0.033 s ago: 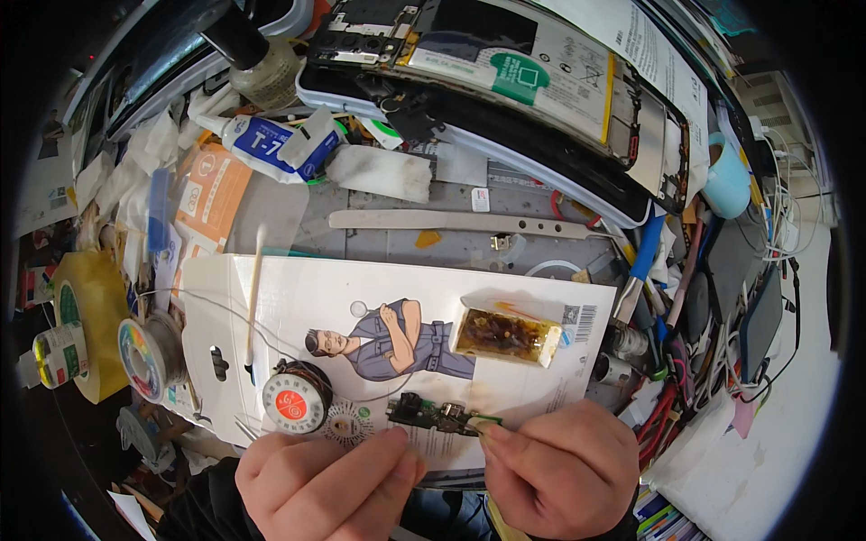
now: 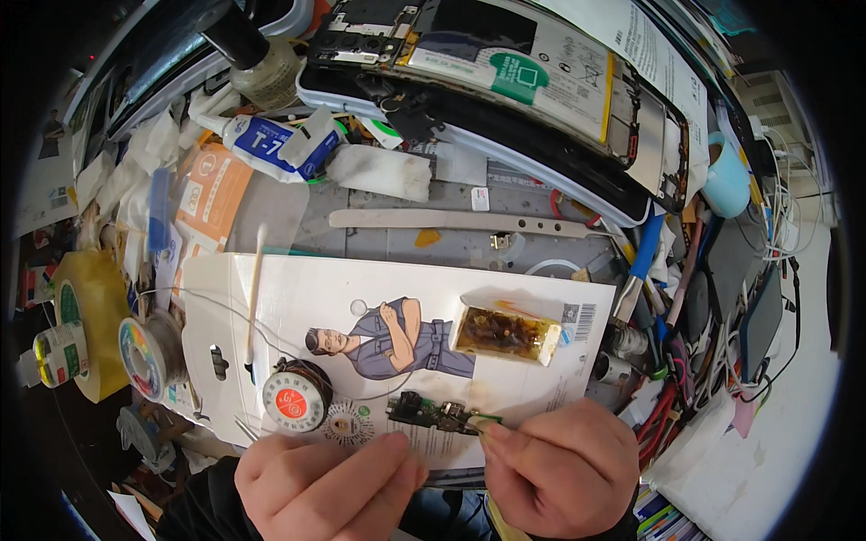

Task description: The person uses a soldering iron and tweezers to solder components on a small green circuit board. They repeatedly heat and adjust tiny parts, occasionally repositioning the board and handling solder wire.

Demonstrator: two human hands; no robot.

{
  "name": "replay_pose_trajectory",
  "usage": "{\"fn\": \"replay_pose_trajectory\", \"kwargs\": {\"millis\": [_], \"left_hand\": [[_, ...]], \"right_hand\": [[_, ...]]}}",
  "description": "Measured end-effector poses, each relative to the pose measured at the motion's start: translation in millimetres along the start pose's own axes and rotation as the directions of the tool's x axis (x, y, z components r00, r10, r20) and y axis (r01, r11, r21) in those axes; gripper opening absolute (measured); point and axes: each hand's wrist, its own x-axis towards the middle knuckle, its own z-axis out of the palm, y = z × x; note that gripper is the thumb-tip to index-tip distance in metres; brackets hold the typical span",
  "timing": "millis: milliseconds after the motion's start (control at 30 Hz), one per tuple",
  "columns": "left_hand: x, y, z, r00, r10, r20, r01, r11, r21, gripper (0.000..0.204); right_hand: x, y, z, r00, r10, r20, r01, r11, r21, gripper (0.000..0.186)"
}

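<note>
A small green circuit board [image 2: 442,414] with black and metal parts lies level over the white printed card [image 2: 541,406]. My right hand [image 2: 564,464] pinches the board's right end between thumb and forefinger. My left hand [image 2: 325,487] is closed, its fingertips just below the board's left part; whatever it may hold is hidden. Thin metal prongs [image 2: 245,429] poke out beside its knuckles. A round solder spool [image 2: 296,398] sits on the card just above that hand, its thin wire curling toward the board. At the card's right stands an open box of brown rosin flux [image 2: 503,334].
A cotton swab [image 2: 257,288] lies across the card's left side. Beyond it are metal tweezers [image 2: 469,222], a blue-and-white glue tube [image 2: 271,144] and an opened phone [image 2: 505,81]. Tape [image 2: 95,325] and a wire spool [image 2: 149,359] stand left; tools and cables [image 2: 677,316] crowd the right.
</note>
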Motion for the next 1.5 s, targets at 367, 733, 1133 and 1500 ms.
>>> {"fn": "replay_pose_trajectory", "kwargs": {"millis": [367,733,1133,1500], "left_hand": [[-23.0,-0.7,-23.2,0.976,0.191,0.103,-0.198,0.978,0.059,0.037],[-75.3,28.6,-52.4,0.975,-0.12,0.184,0.052,0.94,0.337,0.047],[-118.4,31.1,-60.1,0.901,-0.416,0.119,0.385,0.896,0.222,0.04],[-133.3,21.4,-72.4,0.651,-0.757,0.059,0.737,0.612,-0.286,0.01]], "right_hand": [[-16.0,-9.8,-9.7,0.976,0.149,-0.161,-0.168,0.98,-0.11,0.017],[-42.0,15.6,-18.5,0.891,0.156,-0.427,-0.288,0.92,-0.265,0.021],[-64.0,8.3,-31.1,0.907,0.166,-0.386,-0.289,0.914,-0.285,0.022],[-61.1,-7.6,-33.7,0.9,0.223,-0.374,-0.35,0.882,-0.315,0.031]]}}
